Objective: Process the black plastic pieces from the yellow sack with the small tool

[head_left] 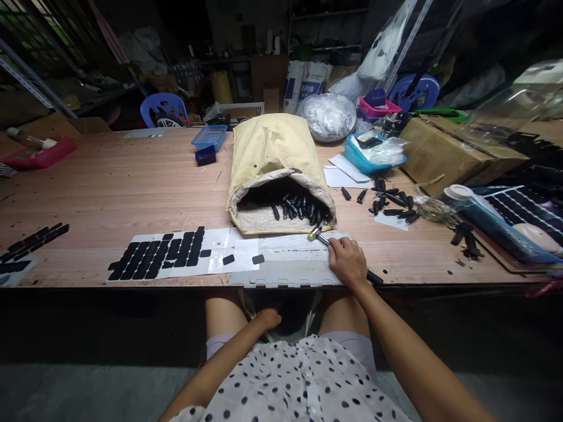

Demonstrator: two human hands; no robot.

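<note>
My right hand (pixel 348 260) rests on the table's front edge, its fingers wrapped round a small hammer (pixel 324 240). The hammer's metal head with a yellowish face lies just before the sack's mouth, and its dark handle end sticks out past my palm. Below the table edge, my left hand (pixel 269 319) is closed over my lap, beside an open bag between my thighs; whatever its fingers hold is hidden. A cream sack (pixel 276 140) lies on its side with several glossy black pieces (pixel 303 208) in its mouth. A grey mat (pixel 290 272) lies under the hammer.
Black rounded pads (pixel 145 255) lie in rows on white sheets at left. More black pieces (pixel 393 202) are scattered at right near a cardboard box (pixel 453 149) and a turquoise basin (pixel 373 155). A blue basket (pixel 210 137) stands behind, left of the sack.
</note>
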